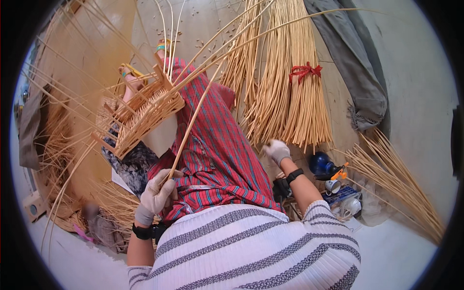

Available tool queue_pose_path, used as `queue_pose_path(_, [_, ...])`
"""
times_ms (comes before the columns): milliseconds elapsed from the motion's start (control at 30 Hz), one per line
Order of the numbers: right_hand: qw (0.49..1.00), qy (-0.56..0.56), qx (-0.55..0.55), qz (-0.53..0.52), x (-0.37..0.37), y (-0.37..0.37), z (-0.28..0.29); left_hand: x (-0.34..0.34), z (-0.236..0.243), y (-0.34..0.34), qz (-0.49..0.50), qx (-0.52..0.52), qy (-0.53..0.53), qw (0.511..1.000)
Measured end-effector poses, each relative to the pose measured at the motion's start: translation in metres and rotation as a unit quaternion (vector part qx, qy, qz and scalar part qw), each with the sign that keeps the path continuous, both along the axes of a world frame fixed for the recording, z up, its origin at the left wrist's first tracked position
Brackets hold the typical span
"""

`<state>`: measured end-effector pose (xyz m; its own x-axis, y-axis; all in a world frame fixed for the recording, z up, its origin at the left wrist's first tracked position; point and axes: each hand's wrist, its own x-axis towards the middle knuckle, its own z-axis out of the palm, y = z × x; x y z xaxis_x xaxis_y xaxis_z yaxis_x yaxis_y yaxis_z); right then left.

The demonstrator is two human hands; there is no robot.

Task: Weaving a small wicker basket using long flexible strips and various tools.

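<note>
My left hand point(157, 192), in a pale work glove, is closed around the lower end of a long cane rod point(195, 113). The rod slants up and right from my lap. My right hand point(278, 152), also gloved, is beside the lower ends of a thick bundle of cane rods point(272, 104). Its fingers look curled; whether they grip anything is too small to make out. A partly woven cane basket point(150, 116) rests tilted by my legs, with long loose stakes fanning out from it. A red striped cloth point(212, 159) covers my lap and leg.
A red tie point(305, 71) binds part of the bundle. Grey cloth point(350, 58) lies along its right. Near my right elbow are a blue bottle point(320, 164), a mug point(332, 186) and more loose rods point(401, 179). Cane scraps and a brown cloth point(104, 226) lie left.
</note>
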<state>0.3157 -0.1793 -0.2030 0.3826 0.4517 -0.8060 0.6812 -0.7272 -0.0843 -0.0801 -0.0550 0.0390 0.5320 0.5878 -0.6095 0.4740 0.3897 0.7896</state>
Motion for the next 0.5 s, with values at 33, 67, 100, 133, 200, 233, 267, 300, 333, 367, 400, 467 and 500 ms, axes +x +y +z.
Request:
queue_pose_path(33, [0.994, 0.033, 0.085, -0.053, 0.002, 0.016, 0.009, 0.002, 0.001, 0.001, -0.007, 0.003, -0.011, 1.000])
queue_pose_path(67, [0.977, 0.084, 0.184, -0.068, 0.004, 0.037, 0.020, 0.005, 0.001, 0.002, -0.014, 0.007, -0.015, 1.000])
queue_pose_path(100, [0.935, 0.186, 0.290, -0.087, 0.003, 0.059, 0.035, 0.006, 0.003, 0.003, -0.004, -0.011, -0.016, 1.000])
queue_pose_path(133, [0.841, 0.400, 0.324, -0.166, 0.002, 0.080, 0.055, 0.007, 0.002, 0.004, 0.008, -0.012, -0.023, 1.000])
queue_pose_path(200, [0.750, 0.559, 0.321, -0.148, -0.012, 0.105, 0.105, 0.003, -0.002, 0.006, -0.059, 0.045, -0.059, 0.995])
queue_pose_path(233, [0.699, 0.633, 0.311, -0.116, -0.028, 0.121, 0.129, -0.004, -0.004, 0.008, -0.084, 0.067, -0.039, 0.993])
queue_pose_path(267, [0.713, 0.630, 0.291, -0.103, -0.049, 0.135, 0.151, -0.012, -0.008, 0.010, -0.120, 0.149, -0.032, 0.981])
queue_pose_path(300, [0.667, 0.681, 0.266, -0.142, -0.071, 0.144, 0.173, -0.019, -0.015, 0.010, -0.110, 0.324, -0.005, 0.940])
queue_pose_path(333, [0.622, 0.725, 0.233, -0.181, -0.095, 0.151, 0.191, -0.037, -0.019, 0.019, -0.102, 0.466, 0.074, 0.876])
queue_pose_path(367, [0.672, 0.685, 0.255, -0.118, -0.115, 0.158, 0.206, -0.052, -0.024, 0.023, 0.002, 0.550, 0.127, 0.826])
queue_pose_path(400, [0.641, 0.730, 0.224, -0.076, -0.139, 0.163, 0.217, -0.063, -0.031, 0.022, 0.184, 0.514, 0.146, 0.825])
queue_pose_path(467, [0.606, 0.759, 0.199, -0.132, -0.188, 0.157, 0.230, -0.090, -0.042, 0.026, 0.233, 0.641, 0.426, 0.595])
queue_pose_path(500, [0.577, 0.785, 0.195, -0.111, -0.215, 0.153, 0.232, -0.097, -0.053, 0.037, 0.469, 0.560, 0.151, 0.666])
